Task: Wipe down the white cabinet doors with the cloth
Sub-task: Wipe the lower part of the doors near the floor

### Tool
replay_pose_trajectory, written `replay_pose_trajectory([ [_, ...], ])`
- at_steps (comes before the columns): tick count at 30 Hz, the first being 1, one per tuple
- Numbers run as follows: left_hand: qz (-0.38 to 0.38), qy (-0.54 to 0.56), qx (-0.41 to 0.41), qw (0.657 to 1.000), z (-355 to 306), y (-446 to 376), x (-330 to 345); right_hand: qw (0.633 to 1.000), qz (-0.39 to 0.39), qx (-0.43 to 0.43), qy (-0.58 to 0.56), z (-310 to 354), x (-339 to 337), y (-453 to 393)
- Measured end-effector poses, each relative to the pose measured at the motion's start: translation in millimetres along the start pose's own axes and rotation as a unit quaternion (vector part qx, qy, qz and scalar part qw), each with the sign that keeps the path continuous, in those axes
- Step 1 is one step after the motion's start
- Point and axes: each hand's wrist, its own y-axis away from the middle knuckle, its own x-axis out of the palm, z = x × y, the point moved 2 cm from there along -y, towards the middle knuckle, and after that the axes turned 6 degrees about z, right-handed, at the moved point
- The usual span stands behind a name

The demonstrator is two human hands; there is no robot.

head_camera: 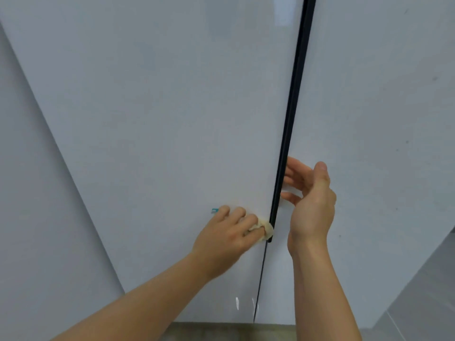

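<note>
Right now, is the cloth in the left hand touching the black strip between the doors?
Touching. The head view shows the cloth under the left hand pressed against the black strip's lower end.

Both cabinet doors (pixel 160 119) are plain glossy white; the handle strip (pixel 293 107) between them is black; the cloth (pixel 267 230) is pale yellow; a small tag (pixel 214 210) is teal.

No legible text, label, brand, number or sign is showing anywhere on the glossy white cabinet doors (pixel 160 124).
</note>
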Motion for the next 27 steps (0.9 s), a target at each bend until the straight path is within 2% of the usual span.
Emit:
replay_pose_trajectory([
  [3,0.031,-0.028,0.006,0.999,17,16,-20,0.999,-0.041,-0.019,0.015,-6,7,1],
  [4,0.008,-0.023,-0.035,0.999,31,23,-33,0.999,-0.045,-0.021,0.022,-10,10,1],
  [6,-0.078,-0.019,-0.17,0.982,74,39,-68,0.996,-0.068,-0.044,0.035,-19,17,8],
  [7,-0.128,-0.025,-0.239,0.962,97,44,-86,0.989,-0.099,-0.091,0.063,-21,20,13],
  [9,-0.191,-0.04,-0.368,0.909,139,53,-115,0.949,-0.135,-0.242,0.148,-25,28,26],
  [11,-0.2,-0.038,-0.474,0.857,169,68,-130,0.903,-0.079,-0.357,0.226,-33,49,43],
  [13,-0.193,-0.023,-0.527,0.827,182,82,-132,0.872,0.002,-0.39,0.296,-47,71,58],
  [16,-0.232,-0.044,-0.501,0.833,182,91,-137,0.833,0.096,-0.377,0.393,-71,92,78],
  [20,-0.259,-0.095,-0.414,0.868,200,90,-144,0.805,0.177,-0.336,0.456,-92,99,81],
  [23,-0.21,-0.036,-0.39,0.896,210,97,-119,0.813,0.203,-0.332,0.433,-99,96,79],
  [25,-0.215,0.012,-0.391,0.895,201,106,-104,0.823,0.209,-0.332,0.41,-99,94,77],
  [27,-0.206,0.012,-0.399,0.893,187,115,-94,0.823,0.212,-0.333,0.407,-102,95,77],
])
